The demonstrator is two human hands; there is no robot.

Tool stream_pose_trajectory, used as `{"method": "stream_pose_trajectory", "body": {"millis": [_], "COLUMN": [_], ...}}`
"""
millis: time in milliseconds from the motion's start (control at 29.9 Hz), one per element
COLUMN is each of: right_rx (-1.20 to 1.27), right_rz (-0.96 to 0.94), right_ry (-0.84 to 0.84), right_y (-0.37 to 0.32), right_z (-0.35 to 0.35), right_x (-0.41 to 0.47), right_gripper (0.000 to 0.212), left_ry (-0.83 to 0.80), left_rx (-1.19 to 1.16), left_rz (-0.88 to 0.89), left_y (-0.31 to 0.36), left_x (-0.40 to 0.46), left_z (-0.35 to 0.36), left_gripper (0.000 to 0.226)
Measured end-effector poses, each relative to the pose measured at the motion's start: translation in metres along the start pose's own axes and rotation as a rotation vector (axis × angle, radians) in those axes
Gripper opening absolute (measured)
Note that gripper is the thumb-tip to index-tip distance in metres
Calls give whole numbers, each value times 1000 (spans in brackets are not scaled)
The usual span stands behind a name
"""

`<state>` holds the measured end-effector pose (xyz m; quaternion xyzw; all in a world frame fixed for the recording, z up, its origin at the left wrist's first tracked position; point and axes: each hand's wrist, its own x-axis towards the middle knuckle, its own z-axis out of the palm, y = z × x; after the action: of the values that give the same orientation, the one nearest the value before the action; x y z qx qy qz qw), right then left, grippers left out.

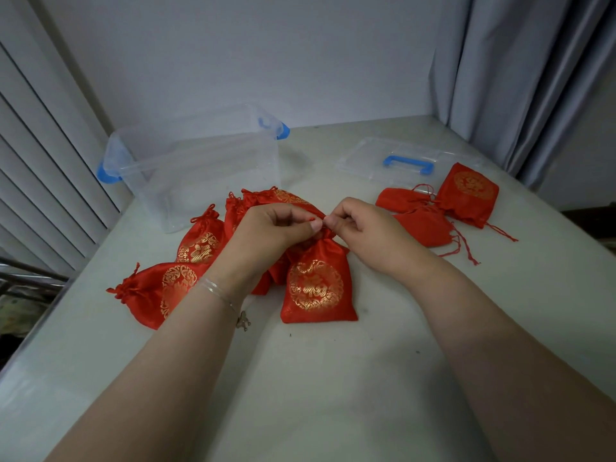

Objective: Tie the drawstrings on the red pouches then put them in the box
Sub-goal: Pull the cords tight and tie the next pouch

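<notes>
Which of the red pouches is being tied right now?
The pouch in the middle, lying with its gold emblem up: left hand and right hand pinch its drawstring at the neck. No hand touches the others.

We see the left hand (271, 228) and the right hand (361, 228) meeting fingertip to fingertip above a red pouch (316, 288) on the white table (333, 378), each pinching the red drawstring (313, 220) at its gathered neck. Left of it we find a cluster of cinched pouches (200, 245), with three loose-stringed pouches (443, 208) well apart on the right. Behind them we note the clear box (200, 165) with blue latches and, to the right, its lid (408, 161) lying flat.
</notes>
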<state>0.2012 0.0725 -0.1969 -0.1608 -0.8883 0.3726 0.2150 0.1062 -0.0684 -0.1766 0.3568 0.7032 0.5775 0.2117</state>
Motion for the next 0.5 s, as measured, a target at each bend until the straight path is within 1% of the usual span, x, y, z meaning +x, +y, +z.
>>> {"method": "stream_pose_trajectory", "body": {"millis": [67, 134, 234, 301, 368, 401, 468, 502], "right_rx": [16, 28, -19, -21, 102, 200, 373, 432], "right_rz": [-28, -91, -153, -166, -128, -103, -44, 3], "right_ry": [36, 23, -44, -30, 9, -9, -132, -192], "right_y": [-3, -8, -9, -6, -6, -5, -5, -5], "right_z": [-3, -3, -2, -3, -6, -8, -7, -4], "right_x": [-3, -6, -7, -6, -3, -2, -1, -2], "right_gripper": [17, 14, 12, 14, 8, 10, 19, 18], "left_ry": [40, 65, 43, 18, 1, -14, -39, -43], "left_rx": [-31, -85, -167, -150, -96, -88, -110, -120], "left_rz": [-26, -70, -136, -130, -96, -76, -36, -17], "left_y": [-1, -3, -3, -3, -3, -2, -1, 0], "left_x": [2, 4, 5, 6, 6, 5, 3, 3], "left_z": [-1, -2, -3, -4, -5, -5, -3, -2], "left_gripper": [10, 11, 11, 10, 10, 10, 11, 11]}}
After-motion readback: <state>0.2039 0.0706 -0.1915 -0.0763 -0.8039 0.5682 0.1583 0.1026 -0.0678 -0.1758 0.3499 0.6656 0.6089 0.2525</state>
